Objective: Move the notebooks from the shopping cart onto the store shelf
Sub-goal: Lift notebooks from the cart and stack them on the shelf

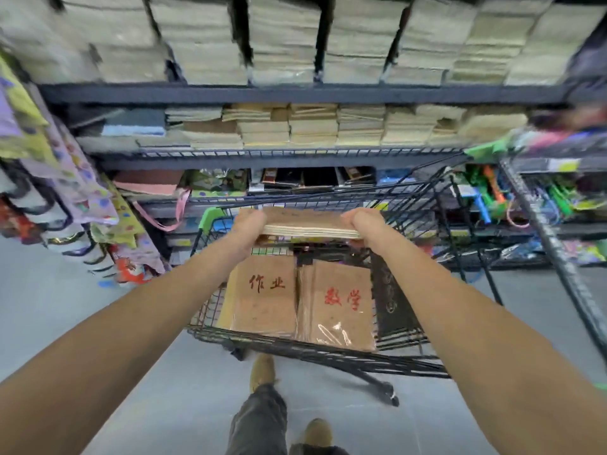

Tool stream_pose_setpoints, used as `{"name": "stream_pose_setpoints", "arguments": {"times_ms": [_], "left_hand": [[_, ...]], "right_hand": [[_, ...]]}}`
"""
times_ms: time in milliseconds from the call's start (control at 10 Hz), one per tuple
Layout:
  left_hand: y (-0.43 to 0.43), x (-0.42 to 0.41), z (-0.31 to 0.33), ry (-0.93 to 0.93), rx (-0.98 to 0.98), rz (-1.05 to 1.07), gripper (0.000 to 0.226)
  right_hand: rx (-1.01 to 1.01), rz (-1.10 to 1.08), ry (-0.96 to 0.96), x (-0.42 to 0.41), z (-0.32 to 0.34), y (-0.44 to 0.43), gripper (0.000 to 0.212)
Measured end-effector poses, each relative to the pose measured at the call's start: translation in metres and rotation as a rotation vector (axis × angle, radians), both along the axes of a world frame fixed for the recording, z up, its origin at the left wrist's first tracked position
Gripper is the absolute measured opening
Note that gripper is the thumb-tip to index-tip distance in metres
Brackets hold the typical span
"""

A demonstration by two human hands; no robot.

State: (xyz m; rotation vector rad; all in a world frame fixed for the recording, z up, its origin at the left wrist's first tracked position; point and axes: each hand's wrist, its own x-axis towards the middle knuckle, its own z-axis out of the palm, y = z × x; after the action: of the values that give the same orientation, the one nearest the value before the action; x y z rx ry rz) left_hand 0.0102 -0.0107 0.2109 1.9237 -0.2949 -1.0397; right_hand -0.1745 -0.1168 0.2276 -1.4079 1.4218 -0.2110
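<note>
A flat stack of brown-covered notebooks (307,223) hangs level above the black wire shopping cart (315,351). My left hand (247,226) grips its left end and my right hand (363,224) grips its right end. Below, inside the cart, lie two wrapped packs of brown notebooks (266,297) (340,307) with red characters, side by side, and a dark book (391,297) to their right. Ahead stands the dark metal store shelf (295,93), its tiers stacked with beige notebooks (312,129).
Colourful bags (82,192) hang on a rack at the left. A shelf with green and blue toys (492,198) stands at the right. Grey floor (65,310) lies around the cart, and my feet are below it.
</note>
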Motion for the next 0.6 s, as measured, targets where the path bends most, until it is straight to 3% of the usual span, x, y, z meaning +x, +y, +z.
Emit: {"name": "stream_pose_setpoints", "arguments": {"times_ms": [100, 200, 400, 500, 600], "left_hand": [[0.006, -0.029, 0.074, -0.046, -0.113, -0.015, 0.012], [-0.001, -0.039, 0.106, -0.074, -0.227, -0.05, 0.017], [-0.003, -0.062, 0.194, -0.164, -0.451, -0.108, 0.015], [-0.002, -0.067, 0.232, -0.274, -0.514, -0.152, 0.024], [-0.003, -0.075, 0.268, -0.332, -0.587, -0.161, 0.02]], "right_hand": [[-0.076, 0.008, -0.036, -0.019, 0.049, -0.011, 0.04], [-0.07, -0.118, -0.11, -0.03, 0.098, -0.023, 0.037], [-0.185, -0.187, -0.307, -0.054, 0.19, -0.018, 0.024], [-0.276, -0.226, -0.395, -0.064, 0.234, -0.01, 0.007], [-0.316, -0.288, -0.468, -0.069, 0.27, -0.007, 0.015]]}}
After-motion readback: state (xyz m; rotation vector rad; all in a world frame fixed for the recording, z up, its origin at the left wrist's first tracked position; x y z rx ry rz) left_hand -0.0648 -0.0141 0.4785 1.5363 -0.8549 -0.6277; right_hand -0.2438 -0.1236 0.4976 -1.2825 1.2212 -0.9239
